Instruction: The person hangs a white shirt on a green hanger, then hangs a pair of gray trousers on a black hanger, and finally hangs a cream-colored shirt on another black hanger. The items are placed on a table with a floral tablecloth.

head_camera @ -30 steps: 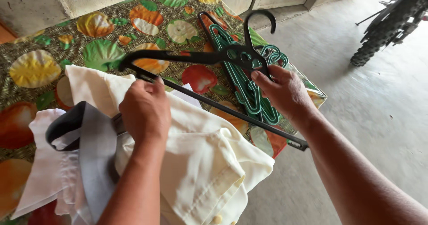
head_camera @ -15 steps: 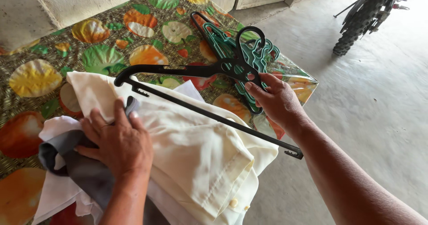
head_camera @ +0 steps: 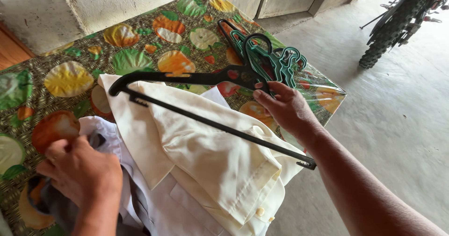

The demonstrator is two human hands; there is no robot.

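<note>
My right hand [head_camera: 286, 108] grips a black plastic hanger [head_camera: 196, 79] by its neck and holds it above a cream shirt [head_camera: 206, 156] that lies folded on the table. My left hand [head_camera: 82, 173] is at the lower left, closed on a grey garment [head_camera: 58, 207] beside the cream shirt. A white garment [head_camera: 163, 203] lies under both. Behind the black hanger a stack of green hangers [head_camera: 276, 60] rests near the table's right corner.
The table [head_camera: 70, 77] wears a plastic cloth printed with fruit, and its right corner ends above a concrete floor [head_camera: 388, 123]. A motorbike wheel [head_camera: 379, 46] stands at the upper right. A wall and door panels run along the back.
My left hand let go of the black hanger's bar, moved down to the left, and pulled the grey garment off the cream shirt. My right hand kept the hanger, tilting it slightly.
</note>
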